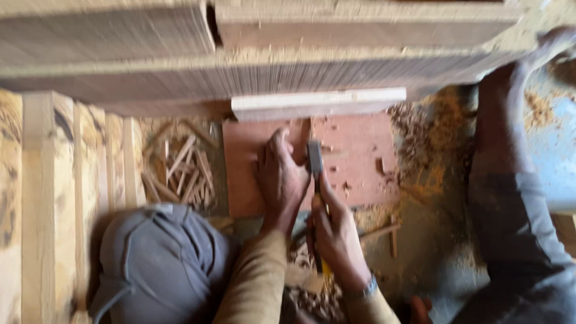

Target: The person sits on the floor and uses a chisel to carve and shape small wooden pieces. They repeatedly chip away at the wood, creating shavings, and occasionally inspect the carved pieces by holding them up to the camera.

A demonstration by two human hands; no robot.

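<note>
The left hand (279,174) lies flat on a reddish wood board (359,158), fingers spread, pressing it down. The right hand (336,238) is closed tight around a chisel (315,160) with a yellow handle. The chisel's metal tip touches the board just beside the left hand. Wood chips (181,167) lie to the left. Another person's arm (513,191) reaches up on the right toward long planks (240,69).
</note>
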